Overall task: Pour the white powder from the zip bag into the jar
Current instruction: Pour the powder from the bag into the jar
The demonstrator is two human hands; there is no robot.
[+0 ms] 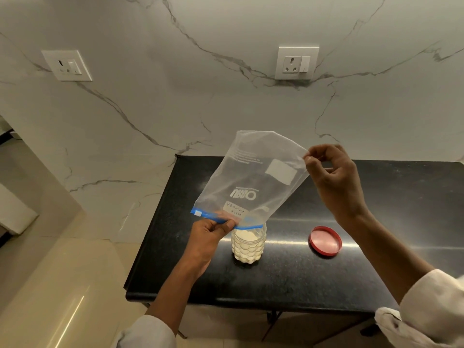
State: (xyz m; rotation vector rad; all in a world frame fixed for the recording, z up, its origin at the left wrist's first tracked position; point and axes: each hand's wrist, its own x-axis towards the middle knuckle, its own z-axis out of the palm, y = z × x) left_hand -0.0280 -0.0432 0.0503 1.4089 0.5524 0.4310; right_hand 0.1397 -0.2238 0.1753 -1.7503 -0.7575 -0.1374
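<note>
Over the black counter [288,272], seen from the head camera, a zip bag [253,177] is hanging upside down above a clear jar [248,244]; the bag's blue zip edge is pointing down and touching the jar's mouth, while its sealed bottom is lifted up and to the right. The left hand [211,234] is pinching the blue zip strip just left of the jar, its grip pressed together on the plastic; the right hand [331,177] is pinching the bag's raised far corner between thumb and forefinger, its other fingers curling loosely. The bag is looking nearly empty, with only a thin haze of white powder [247,247] clinging near the zip; most of the powder is sitting in the jar, filling it close to the top. The jar is standing upright near the middle of the counter; a red lid [325,241] is lying flat to its right, well apart from it. Behind the counter a marble wall [150,96] is carrying two white sockets [296,62]. Pale sleeves are showing at both forearms.
</note>
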